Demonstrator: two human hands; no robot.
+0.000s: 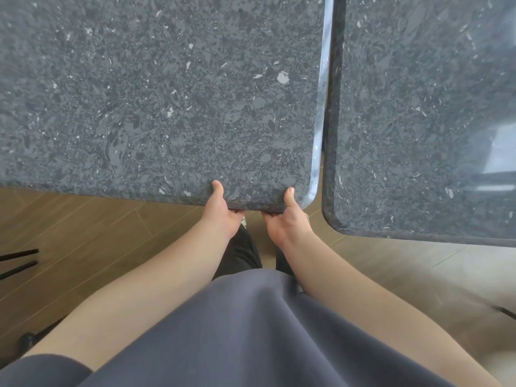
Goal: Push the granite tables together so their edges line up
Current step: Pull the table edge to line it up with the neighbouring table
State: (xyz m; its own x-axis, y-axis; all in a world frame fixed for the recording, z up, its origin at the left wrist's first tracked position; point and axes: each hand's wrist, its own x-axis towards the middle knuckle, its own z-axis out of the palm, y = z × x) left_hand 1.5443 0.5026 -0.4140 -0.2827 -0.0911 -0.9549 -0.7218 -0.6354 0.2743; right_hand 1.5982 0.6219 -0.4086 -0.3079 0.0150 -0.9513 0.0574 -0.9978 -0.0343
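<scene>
Both hands, left [222, 212] and right [290, 217], grip the left granite tabletop's [156, 93] near edge at lower centre; right granite tabletop [424, 113] alongside, gap widening toward the bottom

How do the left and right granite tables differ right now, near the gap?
Both hands, left hand and right hand, grip the left table; the right table is untouched. The left table's near edge sits farther from the person than the right table's. A narrow gap separates them, widening toward the near corners. Both share dark speckled stone and rounded corners.
</scene>
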